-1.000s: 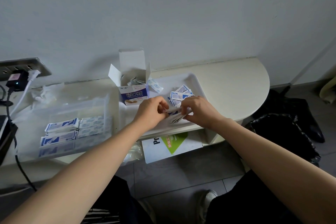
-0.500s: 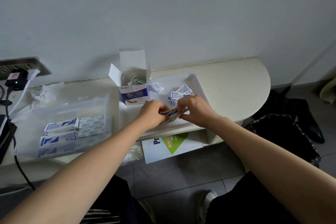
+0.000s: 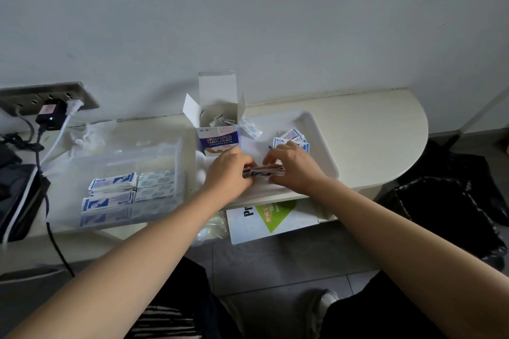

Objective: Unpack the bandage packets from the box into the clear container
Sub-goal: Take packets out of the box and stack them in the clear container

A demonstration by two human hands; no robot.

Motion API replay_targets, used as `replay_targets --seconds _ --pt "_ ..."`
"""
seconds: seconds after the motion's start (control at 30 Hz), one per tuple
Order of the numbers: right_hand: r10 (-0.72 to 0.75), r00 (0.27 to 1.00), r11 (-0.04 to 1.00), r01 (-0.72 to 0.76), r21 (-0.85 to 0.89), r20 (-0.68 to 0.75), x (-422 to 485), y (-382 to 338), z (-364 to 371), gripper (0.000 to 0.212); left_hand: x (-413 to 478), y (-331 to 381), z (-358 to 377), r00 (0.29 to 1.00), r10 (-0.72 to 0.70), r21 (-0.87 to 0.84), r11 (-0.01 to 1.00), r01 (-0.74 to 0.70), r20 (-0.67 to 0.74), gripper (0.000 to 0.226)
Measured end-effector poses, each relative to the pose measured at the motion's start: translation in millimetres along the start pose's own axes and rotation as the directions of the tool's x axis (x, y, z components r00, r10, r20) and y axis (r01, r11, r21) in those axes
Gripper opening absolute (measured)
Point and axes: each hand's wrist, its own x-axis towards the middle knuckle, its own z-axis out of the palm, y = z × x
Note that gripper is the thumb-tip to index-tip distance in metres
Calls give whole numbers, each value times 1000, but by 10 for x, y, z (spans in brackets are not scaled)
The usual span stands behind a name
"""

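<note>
Maybe halfway: packets in the clear container, left hand and right hand pinching another stack, box not empty.

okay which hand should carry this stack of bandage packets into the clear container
Left, probably. The left hand grips the stack at its left end, and the clear container lies left of both hands; the right hand, on the other end, would reach across.

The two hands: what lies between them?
In the head view, a stack of bandage packets lies between the left hand and the right hand, gripped at both ends over the white tray.
</note>
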Motion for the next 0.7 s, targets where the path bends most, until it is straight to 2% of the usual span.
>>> replay_targets --seconds 0.17,0.3,0.43,0.7 --pt "91 993 992 -97 79 76 -80 109 -111 32 -67 -24 -11 996 -85 12 996 85 3 26" --pt "148 986 974 -159 160 82 -72 84 -85 27 -82 -35 -2 987 -157 -96 983 159 22 25" --pt "182 980 945 -198 262 86 -22 7 -53 24 -47 25 21 991 -130 -203 970 136 40 20" --pt "199 978 948 -207 242 60 -49 9 -52 9 -60 -40 43 989 -144 -170 976 139 -16 20"
